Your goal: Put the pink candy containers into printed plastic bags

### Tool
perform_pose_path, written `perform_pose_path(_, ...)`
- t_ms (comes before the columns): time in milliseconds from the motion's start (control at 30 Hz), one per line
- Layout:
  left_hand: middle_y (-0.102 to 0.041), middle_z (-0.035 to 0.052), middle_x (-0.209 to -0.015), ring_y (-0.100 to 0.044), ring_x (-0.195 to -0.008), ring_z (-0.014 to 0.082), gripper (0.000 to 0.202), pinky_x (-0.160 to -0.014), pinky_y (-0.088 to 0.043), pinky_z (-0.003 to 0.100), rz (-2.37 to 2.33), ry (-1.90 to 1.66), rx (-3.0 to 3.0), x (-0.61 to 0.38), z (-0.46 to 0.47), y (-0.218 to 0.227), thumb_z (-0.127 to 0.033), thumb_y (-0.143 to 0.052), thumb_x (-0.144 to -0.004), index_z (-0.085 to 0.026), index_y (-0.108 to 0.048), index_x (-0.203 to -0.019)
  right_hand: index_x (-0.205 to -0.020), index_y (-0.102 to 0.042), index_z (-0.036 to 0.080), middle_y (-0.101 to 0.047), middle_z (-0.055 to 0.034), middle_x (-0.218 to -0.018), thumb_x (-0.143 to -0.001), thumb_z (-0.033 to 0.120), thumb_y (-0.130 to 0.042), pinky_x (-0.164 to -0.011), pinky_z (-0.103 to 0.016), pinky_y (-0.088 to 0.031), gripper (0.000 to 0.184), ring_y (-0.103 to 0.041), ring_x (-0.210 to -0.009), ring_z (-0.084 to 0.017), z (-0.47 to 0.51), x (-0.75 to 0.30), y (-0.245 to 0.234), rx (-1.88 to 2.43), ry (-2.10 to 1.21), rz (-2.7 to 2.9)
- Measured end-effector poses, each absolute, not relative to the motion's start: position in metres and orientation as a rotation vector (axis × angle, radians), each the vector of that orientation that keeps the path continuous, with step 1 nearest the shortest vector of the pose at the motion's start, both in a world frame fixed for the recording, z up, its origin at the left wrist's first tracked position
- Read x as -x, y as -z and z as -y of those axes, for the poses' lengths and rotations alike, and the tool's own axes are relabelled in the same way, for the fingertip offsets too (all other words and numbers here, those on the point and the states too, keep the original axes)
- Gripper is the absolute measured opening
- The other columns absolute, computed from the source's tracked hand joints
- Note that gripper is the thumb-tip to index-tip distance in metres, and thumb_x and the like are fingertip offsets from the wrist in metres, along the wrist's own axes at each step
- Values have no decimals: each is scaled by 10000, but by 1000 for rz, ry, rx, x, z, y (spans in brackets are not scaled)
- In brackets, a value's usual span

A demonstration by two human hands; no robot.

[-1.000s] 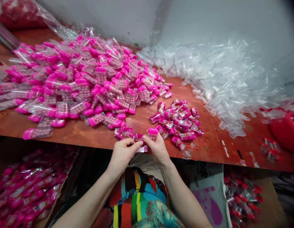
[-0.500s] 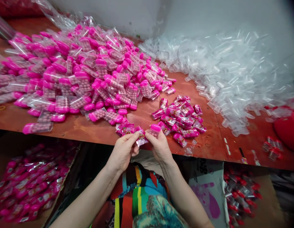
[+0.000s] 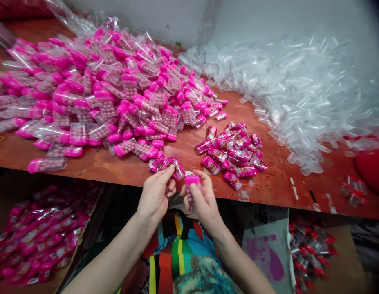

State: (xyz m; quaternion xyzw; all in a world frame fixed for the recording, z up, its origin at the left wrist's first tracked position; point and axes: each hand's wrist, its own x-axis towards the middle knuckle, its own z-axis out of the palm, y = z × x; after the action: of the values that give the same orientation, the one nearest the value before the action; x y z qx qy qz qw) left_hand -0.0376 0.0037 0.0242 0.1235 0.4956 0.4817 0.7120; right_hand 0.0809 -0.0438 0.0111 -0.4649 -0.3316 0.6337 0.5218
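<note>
The work surface is a brown table set against a pale wall, and we hold both hands just over its near edge. The right hand is closed around a small clear container filled with pink beads. Fingers and thumb wrap the body, and the pink cap stands clear above them. The container's long axis runs close to vertical, cap up and away from us, base hidden inside the grip. We judge that holding it by the body keeps the capped end free and in view.

Just left of it, the left hand pinches a printed sleeve between thumb and forefinger, with the other fingers curled. The sleeve slants toward the cap and lies close to it; we cannot tell whether they touch.

- Directly beyond the left fingertips: a small stack of sleeves, placed within short reach.
- Beyond the right hand, slightly right: a cluster of sleeved containers.
- Farther beyond the left hand: a large heap of unsleeved pink-capped containers.
- Far beyond the right hand: a pile of clear plastic pieces.
- Below the table, left of the left forearm: a box holding more pink pieces.
</note>
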Motion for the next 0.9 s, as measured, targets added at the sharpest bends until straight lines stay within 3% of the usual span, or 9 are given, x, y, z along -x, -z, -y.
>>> perform_pose_path(100, -429, -46, -408, -382, -376, 56, 394, -364, -219, 181, -1102, -1027, -329, 35, -3, -29, -403, -744, -714, -155, -492, -538, -1223, -373, 280, -580, 48, -755, -935, 403, -502, -409, -187, -353, 339, -445, -422, -60, 48, -75, -7, 1162, -1455, 835)
perform_pose_path(400, -437, -47, -404, -364, -376, 57, 321, -364, -221, 181, -1094, -1025, -332, 39, -1, -28, -349, -718, -736, -161, -507, -585, -1102, -420, 261, -612, 40, -741, -922, 402, -520, -373, -174, -308, 249, -445, -396, -54, 34, -84, -8, 1167, -1395, 800)
perform_pose_path(733, -421, -69, -404, -349, -369, 48, 341, -352, -204, 166, -1109, -1101, -284, 33, -2, -25, -329, -773, -699, -168, -488, -605, -1152, -459, 261, -623, 23, -773, -925, 398, -528, -359, -168, -310, 274, -407, -384, -38, 43, -85, -10, 1197, -1395, 789)
perform_pose_path(900, -438, -59, -401, -363, -365, 54, 351, -355, -216, 168, -1071, -1055, -280, 29, 0, -22, -372, -728, -752, -169, -481, -608, -1179, -447, 260, -620, 28, -754, -916, 405, -544, -355, -161, -294, 316, -388, -401, -45, 40, -81, -7, 1236, -1350, 762)
